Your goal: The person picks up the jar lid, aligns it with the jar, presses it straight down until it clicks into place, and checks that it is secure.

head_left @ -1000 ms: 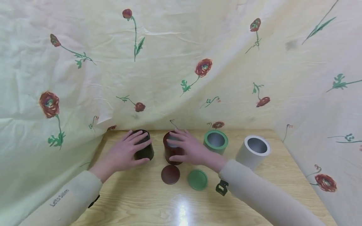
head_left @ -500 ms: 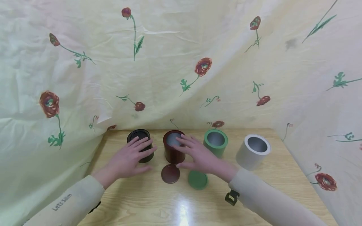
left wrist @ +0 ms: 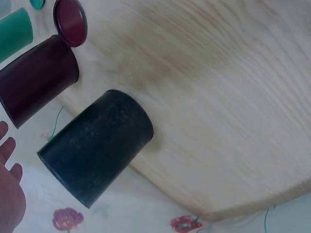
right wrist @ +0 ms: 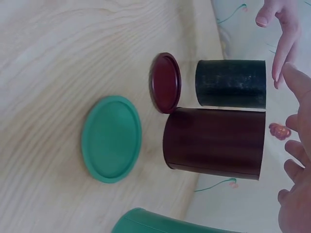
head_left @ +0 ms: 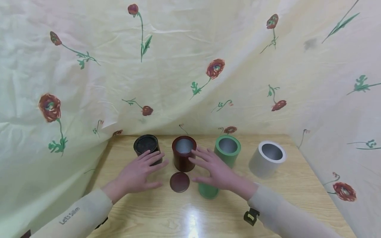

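My left hand (head_left: 138,173) is spread, fingers apart, above the table in front of a black canister (head_left: 146,143) with its lid on. Nothing is in that hand; its fingertips overlap the canister's side in the head view. My right hand (head_left: 218,172) also holds nothing, its fingers extended at the right of an open dark red canister (head_left: 182,162). A dark red lid (head_left: 179,182) lies before that canister, close to its base in the right wrist view. Beside it rests a green lid (right wrist: 112,139), partly hidden under my right hand in the head view.
An open green canister (head_left: 222,154) and an open white canister (head_left: 261,165) stand further right in the row. The wooden table (head_left: 154,211) ends at a flower-printed cloth (head_left: 178,82) hanging behind and at the sides.
Both hands have drawn back from the canisters toward me, the right one also moving rightward. The black canister's lidded top and the dark red canister's opening are now uncovered. The canisters stayed put.
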{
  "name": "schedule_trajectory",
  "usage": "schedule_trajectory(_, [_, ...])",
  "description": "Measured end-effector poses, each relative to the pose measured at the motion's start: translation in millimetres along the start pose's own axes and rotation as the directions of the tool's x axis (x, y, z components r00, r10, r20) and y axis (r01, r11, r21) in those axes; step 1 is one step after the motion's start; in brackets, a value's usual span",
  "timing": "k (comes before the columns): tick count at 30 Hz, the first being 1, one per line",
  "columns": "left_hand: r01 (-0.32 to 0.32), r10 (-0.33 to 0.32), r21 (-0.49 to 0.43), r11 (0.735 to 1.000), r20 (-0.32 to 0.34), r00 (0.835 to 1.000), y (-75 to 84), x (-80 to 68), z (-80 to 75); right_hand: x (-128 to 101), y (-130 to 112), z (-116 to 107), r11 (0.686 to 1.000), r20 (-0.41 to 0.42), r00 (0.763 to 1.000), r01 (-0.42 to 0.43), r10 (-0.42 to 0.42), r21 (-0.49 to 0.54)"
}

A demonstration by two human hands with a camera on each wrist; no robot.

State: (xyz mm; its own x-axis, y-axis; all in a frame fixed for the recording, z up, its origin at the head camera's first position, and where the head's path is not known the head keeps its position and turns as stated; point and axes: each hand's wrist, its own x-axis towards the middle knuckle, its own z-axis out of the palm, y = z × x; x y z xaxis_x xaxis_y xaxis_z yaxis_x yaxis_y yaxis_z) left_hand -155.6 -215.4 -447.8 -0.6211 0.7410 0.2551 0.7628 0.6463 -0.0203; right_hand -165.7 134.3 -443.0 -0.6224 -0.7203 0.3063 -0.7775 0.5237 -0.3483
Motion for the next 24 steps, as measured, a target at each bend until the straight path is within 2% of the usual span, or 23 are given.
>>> schedule_trajectory(4, [0.0,0.0,-0.011,1.0,0.018,1.0,4.1,-3.1,6.5,-6,2,6,1.0,-0.017,1.0,0.005,-0.005,-0.014])
schedule_trajectory(10, [0.034,-0.03,-0.077,0.996,0.059,0.998,10.9,-6.7,18.3,-16,2,13,0.999,0.0,0.999,-0.037,0.037,-0.009])
schedule_trajectory(16, [0.037,-0.032,-0.102,0.994,0.052,0.998,16.8,-7.9,30.2,-23,2,23,0.997,0.021,0.997,-0.08,0.079,0.024])
schedule_trajectory(24, [0.056,-0.05,-0.126,0.99,0.049,0.998,20.5,-8.0,47.3,-31,6,43,0.995,0.055,0.994,-0.097,0.096,0.02])
